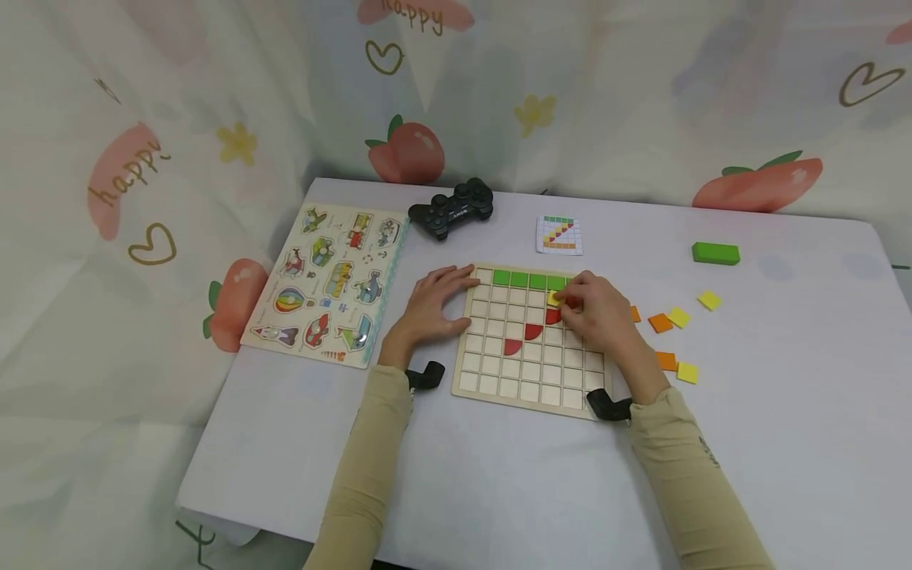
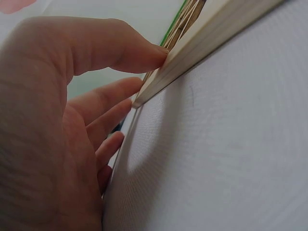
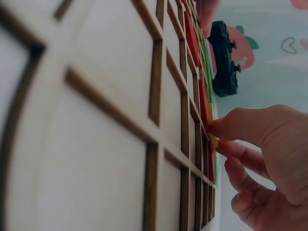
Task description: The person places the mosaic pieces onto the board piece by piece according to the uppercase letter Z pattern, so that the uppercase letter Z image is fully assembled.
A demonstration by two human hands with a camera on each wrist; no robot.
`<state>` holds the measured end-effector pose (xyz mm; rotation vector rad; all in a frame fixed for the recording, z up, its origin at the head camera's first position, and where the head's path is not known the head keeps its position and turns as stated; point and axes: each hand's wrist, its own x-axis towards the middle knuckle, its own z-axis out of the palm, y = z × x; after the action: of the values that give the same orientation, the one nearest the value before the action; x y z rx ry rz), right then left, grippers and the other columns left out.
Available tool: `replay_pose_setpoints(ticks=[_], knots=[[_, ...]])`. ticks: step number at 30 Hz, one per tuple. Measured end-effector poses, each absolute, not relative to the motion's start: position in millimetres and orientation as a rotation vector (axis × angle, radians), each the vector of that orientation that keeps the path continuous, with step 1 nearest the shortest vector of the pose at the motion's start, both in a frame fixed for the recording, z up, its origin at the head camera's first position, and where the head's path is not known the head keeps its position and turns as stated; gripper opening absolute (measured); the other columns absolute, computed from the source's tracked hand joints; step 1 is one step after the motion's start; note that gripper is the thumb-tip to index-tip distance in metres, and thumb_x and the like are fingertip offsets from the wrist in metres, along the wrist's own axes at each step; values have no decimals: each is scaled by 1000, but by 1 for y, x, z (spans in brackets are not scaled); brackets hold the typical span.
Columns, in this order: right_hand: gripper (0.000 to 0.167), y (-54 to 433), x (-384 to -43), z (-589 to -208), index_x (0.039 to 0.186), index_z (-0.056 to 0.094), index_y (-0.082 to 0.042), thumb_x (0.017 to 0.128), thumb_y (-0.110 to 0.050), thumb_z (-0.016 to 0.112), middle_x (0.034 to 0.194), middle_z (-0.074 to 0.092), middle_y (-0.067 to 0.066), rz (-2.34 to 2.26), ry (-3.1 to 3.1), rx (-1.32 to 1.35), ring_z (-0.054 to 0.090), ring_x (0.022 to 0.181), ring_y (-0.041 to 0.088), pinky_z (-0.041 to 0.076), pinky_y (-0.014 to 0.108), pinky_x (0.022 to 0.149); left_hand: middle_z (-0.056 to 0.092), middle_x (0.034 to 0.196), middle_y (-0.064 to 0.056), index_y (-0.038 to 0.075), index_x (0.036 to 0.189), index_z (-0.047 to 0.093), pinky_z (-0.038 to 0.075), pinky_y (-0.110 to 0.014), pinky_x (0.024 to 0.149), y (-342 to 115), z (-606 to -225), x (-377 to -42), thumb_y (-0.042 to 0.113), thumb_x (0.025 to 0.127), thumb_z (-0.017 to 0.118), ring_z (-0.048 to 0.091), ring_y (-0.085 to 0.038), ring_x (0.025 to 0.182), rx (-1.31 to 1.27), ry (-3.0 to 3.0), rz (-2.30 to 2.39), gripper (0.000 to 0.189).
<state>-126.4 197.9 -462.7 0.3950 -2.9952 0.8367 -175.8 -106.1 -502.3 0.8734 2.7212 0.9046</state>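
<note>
Pinching yellow tile (image 1: 554,298) in right hand (image 1: 597,313) fingers, over board (image 1: 530,392) cell below green row (image 1: 530,280). Bracing board edge with left hand (image 1: 435,305), fingers straight. Best kept flat, squared to cell, then pressed down.

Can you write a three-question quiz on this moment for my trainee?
1. True or false: the left hand rests against the grid board's left edge.
2. What does the right hand pinch? A) green block B) yellow tile C) gamepad
3. What colour are the tiles filling the board's top row?

Key: 1 true. 2 B, the yellow tile, held over the board just under the green row. 3 green.
</note>
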Motion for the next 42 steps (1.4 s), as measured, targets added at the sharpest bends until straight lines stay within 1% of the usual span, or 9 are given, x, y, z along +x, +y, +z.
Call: replay_pose_setpoints(ticks=[9,15,21,26,29,31,35,40,42], knots=[[20,205,-126,-460,105,74,0,90,-8,62,110,61,15,888,-3016,342,54,96,33,47,46,76,31,159,10,25,144,52,16,-43,117,-105,-503,-177,36,78,66,20,-15,146,872,2724,909,68],[31,243,-117,-456,116,68,2,94,-18,58,116,56,24,874,-2915,-89,56,100,39,46,55,80,31,159,10,25,144,52,16,-43,117,-105,-503,-177,36,78,67,20,-15,147,878,2723,917,68],[41,300,-106,-451,129,59,5,96,-20,52,131,44,33,726,-2918,-561,43,115,48,41,61,87,30,159,10,26,144,51,16,-43,118,-106,-503,-175,35,78,67,19,-15,147,861,2716,911,69],[43,329,-101,-451,128,57,9,94,-16,52,125,48,36,719,-2977,-698,45,107,51,42,57,74,30,160,11,26,144,50,16,-43,118,-108,-504,-175,36,78,66,19,-15,147,859,2717,904,69],[40,332,-99,-454,125,59,9,94,-16,53,117,52,32,750,-2972,-721,48,100,47,38,47,68,30,159,11,27,144,51,16,-43,118,-109,-504,-174,36,78,66,19,-15,147,855,2719,912,69],[39,330,-99,-455,123,60,9,94,-17,53,116,54,31,767,-2949,-722,49,101,46,37,46,69,30,159,11,27,144,51,15,-43,118,-109,-505,-174,35,78,66,19,-15,147,849,2717,920,69],[40,314,-97,-454,123,61,8,96,-21,55,119,56,30,838,-2911,-660,48,106,46,39,52,79,30,159,11,27,144,51,16,-43,117,-108,-504,-174,35,78,67,19,-14,147,848,2714,914,69],[34,277,-98,-448,122,63,5,95,-16,61,121,57,26,934,-2871,-335,51,111,42,43,54,91,30,159,11,26,144,51,15,-44,118,-106,-503,-175,34,78,67,18,-15,147,853,2712,913,69],[30,259,-100,-446,118,65,5,93,-13,64,117,59,24,971,-2853,-174,54,108,40,46,53,90,30,159,10,25,144,51,15,-44,118,-105,-502,-175,34,78,68,19,-15,147,855,2710,924,69]])
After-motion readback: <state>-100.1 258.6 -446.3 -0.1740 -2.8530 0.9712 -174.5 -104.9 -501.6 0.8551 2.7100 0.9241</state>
